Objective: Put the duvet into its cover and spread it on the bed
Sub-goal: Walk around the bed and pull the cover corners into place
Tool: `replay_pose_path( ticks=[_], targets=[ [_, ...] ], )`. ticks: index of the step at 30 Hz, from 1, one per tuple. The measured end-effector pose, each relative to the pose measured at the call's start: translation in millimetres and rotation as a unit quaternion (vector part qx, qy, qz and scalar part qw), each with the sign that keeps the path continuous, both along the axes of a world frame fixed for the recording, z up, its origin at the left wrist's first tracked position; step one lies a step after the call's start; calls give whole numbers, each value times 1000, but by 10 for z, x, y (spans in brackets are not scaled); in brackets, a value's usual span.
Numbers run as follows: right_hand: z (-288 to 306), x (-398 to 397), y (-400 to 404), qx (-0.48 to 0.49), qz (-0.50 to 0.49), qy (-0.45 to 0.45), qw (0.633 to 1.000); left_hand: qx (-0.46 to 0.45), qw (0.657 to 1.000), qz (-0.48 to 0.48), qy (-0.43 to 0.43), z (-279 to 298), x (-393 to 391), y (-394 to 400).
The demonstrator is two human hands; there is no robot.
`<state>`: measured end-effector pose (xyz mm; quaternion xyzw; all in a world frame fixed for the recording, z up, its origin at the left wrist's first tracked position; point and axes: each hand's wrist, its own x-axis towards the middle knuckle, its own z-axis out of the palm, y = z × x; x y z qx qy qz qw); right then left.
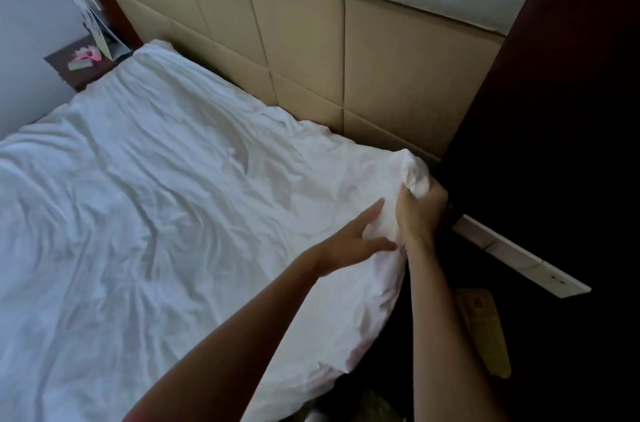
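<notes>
Bunching the white duvet [166, 186] corner, right hand [420, 210]; left hand [353, 241] touches.

Right hand [420, 210] fisted (fingers curled tight), left hand [353, 241] open, fingers spread, both arms outstretched

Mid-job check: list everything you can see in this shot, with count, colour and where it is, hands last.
Duvet: one, white, wrinkled, spread over the bed, near corner bunched up.
Headboard: one, beige padded panels, behind the bed.
Nightstand: one, dark, far left corner beside the bed.
Card: one, white, standing on the nightstand.
Pink item: one, on the nightstand, too small to identify.
Strip: one, white, right of the bed in the dark area.
Left hand: fingers spread on the duvet beside the corner.
Right hand: grip closed round the bunched corner.
</notes>
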<state>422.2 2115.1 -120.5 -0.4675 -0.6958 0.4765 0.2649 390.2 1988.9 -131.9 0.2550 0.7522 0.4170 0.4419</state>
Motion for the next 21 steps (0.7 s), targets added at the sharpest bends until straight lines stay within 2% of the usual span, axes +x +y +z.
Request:
replay_pose_path(
  ticks=[2, 5, 7, 9, 11, 15, 18, 21],
  targets=[
    [50, -75, -34, 33, 32, -20, 999, 2, 1000, 24, -2, -58, 27, -84],
    [134, -234, -98, 58, 72, 16, 996, 14, 991, 60, 120, -212, 64, -103],
    [190, -357, -164, 64, 78, 53, 993, -3, 978, 124, 168, -311, 70, -124],
    [238, -501, -201, 30, 54, 103, 993, -40, 962, 200, 182, -407, 23, -216],
    [280, -667, -209, -42, 16, 164, 985, -116, 945, 251, 173, -457, -67, -425],
    [333, -1004, -166, -154, -43, 217, 963, -273, 901, 286, 181, -569, -321, -1115],
    [357, -1197, -230, -160, -32, 224, 961, -296, 868, 339, 209, -617, -583, -1538],
    [341, -1335, -302, -154, -2, 216, 964, -272, 849, 392, 226, -508, -806, -1773]
  ],
)
